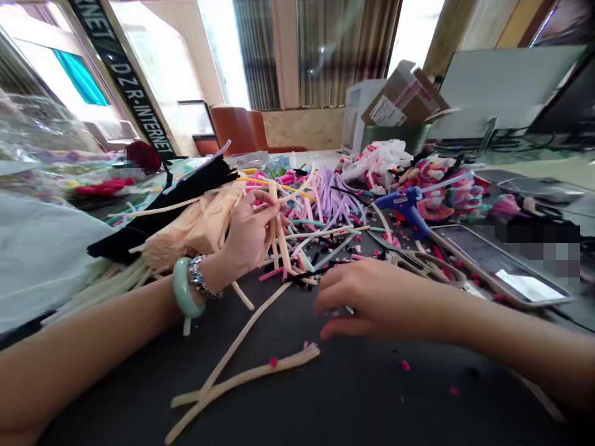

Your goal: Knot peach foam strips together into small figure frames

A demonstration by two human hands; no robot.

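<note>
My left hand [248, 238], with a green bangle and a beaded bracelet at the wrist, pinches cream pipe cleaners [282, 244] over the middle of the table. Some of these stems hang down below the fingers. To the right, my right hand [356, 297] hovers low over the dark tabletop, its curled fingers apart from the thumb and nothing plainly held. Two long cream pipe cleaners [248, 375] lie crossed in front of the hands. Behind my left wrist rests a thick bundle of cream pipe cleaners [186, 232], beside a black bundle [162, 207].
Scissors [418, 263], a blue glue gun [404, 207] and a phone [502, 263] lie on the right. Lilac pipe cleaners [334, 195] and coloured scraps spread behind the hands. A white plastic bag [379, 164] and a cardboard box [404, 99] stand farther back.
</note>
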